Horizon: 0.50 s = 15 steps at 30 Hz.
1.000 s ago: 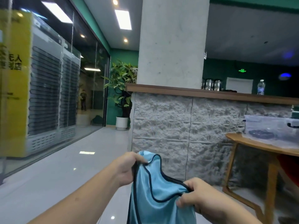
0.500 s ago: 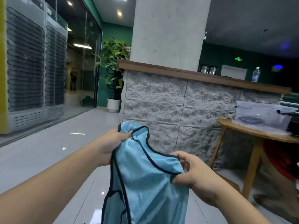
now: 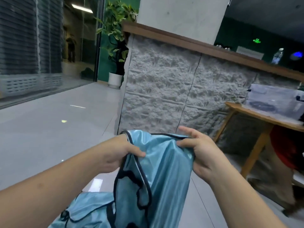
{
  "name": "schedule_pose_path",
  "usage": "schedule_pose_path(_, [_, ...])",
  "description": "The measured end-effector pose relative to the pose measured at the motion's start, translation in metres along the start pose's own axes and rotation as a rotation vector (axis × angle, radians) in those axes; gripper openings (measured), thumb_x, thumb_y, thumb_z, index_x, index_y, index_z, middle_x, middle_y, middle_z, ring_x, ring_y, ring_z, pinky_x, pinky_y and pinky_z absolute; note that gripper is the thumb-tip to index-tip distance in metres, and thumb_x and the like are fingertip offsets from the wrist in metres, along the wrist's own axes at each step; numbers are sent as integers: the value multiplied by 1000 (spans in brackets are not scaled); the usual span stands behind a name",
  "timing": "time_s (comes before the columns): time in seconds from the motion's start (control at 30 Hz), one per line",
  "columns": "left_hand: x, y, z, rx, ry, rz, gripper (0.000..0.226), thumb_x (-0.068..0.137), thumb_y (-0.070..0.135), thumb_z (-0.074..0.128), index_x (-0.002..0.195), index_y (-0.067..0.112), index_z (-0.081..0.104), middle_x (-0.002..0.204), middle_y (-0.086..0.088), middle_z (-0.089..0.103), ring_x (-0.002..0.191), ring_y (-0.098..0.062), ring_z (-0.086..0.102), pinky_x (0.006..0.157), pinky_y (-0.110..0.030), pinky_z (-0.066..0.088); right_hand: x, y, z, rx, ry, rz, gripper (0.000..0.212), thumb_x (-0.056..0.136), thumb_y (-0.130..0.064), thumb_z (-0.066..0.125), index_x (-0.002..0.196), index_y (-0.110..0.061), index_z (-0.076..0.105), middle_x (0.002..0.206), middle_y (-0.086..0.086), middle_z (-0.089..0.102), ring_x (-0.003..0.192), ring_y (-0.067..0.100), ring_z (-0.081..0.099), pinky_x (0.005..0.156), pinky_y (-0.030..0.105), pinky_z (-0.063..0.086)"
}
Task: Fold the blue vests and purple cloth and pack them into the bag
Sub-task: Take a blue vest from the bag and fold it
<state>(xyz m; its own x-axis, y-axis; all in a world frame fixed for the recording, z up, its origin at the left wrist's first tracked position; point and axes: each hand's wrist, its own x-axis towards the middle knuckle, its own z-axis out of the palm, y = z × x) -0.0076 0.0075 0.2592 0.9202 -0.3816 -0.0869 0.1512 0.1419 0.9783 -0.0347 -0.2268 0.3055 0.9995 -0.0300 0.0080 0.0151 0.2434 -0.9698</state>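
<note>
A shiny light-blue vest (image 3: 164, 175) with dark piping hangs in front of me, held up by its top edge. My left hand (image 3: 118, 153) grips the left part of that edge, thumb on the front of the fabric. My right hand (image 3: 197, 150) pinches the right part, with the index finger sticking out. More blue vest fabric (image 3: 87, 211) lies bunched below at the bottom left. No purple cloth or bag is in view.
A grey stone-faced counter (image 3: 172, 89) with a wooden top stands straight ahead. To the right, a wooden table (image 3: 263, 117) carries a clear plastic box (image 3: 276, 99). A potted plant (image 3: 116, 46) stands at the counter's left corner. Glossy tiled floor (image 3: 49, 129) stretches left.
The view has tilted down and the hands sit higher in it. The vest's top edge is now stretched flatter between my hands, and a second patch of blue fabric shows below.
</note>
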Motion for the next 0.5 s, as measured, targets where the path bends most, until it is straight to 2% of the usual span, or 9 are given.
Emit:
schedule_pose_path(0.03, [3,4,1,-21,33,22,36,86,-17,58,117,-4,70,111,-28,73,102,-43,73,89,-49,58,0,-1,-1,68,6,-67,56,88,20,62,132,-15,64,119,22,72,94,38,77,70,39,64])
schedule_pose_path(0.1, [2,11,3,-131,55,58,41,88,-21,43,117,-5,69,113,-29,73,101,-43,74,81,-46,62,-4,6,-2,208,-25,-138,51,91,4,68,137,-17,61,127,18,72,108,38,74,83,45,64])
schedule_pose_path(0.17, [0,12,0,-206,87,57,37,90,-16,41,112,-6,69,105,-27,74,90,-38,76,71,-42,63,-11,29,0,183,-97,-1,53,87,-12,72,138,-8,60,129,20,71,120,41,68,96,51,59])
schedule_pose_path(0.23, [-4,8,-4,-242,126,17,32,90,-9,41,104,-5,70,95,-24,74,76,-35,74,65,-39,61,-19,47,6,-12,-143,190,46,84,-7,75,129,-1,66,120,21,75,114,41,71,99,53,57])
schedule_pose_path(0.27, [-5,6,-6,-234,141,-9,30,91,-5,42,102,-4,70,93,-23,73,74,-35,73,66,-38,61,-22,52,9,-112,-158,235,41,86,0,74,126,0,68,116,20,76,110,41,73,98,53,57])
schedule_pose_path(0.33, [-8,3,-12,-198,176,-50,30,99,7,46,110,-5,72,103,-23,75,82,-34,74,74,-40,60,-24,51,10,-240,-170,219,37,89,9,70,124,0,70,113,18,78,105,40,75,96,53,59])
schedule_pose_path(0.43, [-5,-1,-22,-218,204,-52,40,106,32,51,126,4,71,117,-19,75,100,-33,74,88,-44,57,-21,39,5,-139,-184,100,38,88,8,69,124,-5,70,116,19,77,106,42,74,91,53,62])
schedule_pose_path(0.5, [-3,-9,-23,-261,220,-68,58,102,57,51,128,10,71,117,-14,76,103,-31,74,89,-44,57,-23,39,9,-90,-194,101,42,87,6,70,127,-7,68,117,19,77,105,42,74,89,55,62])
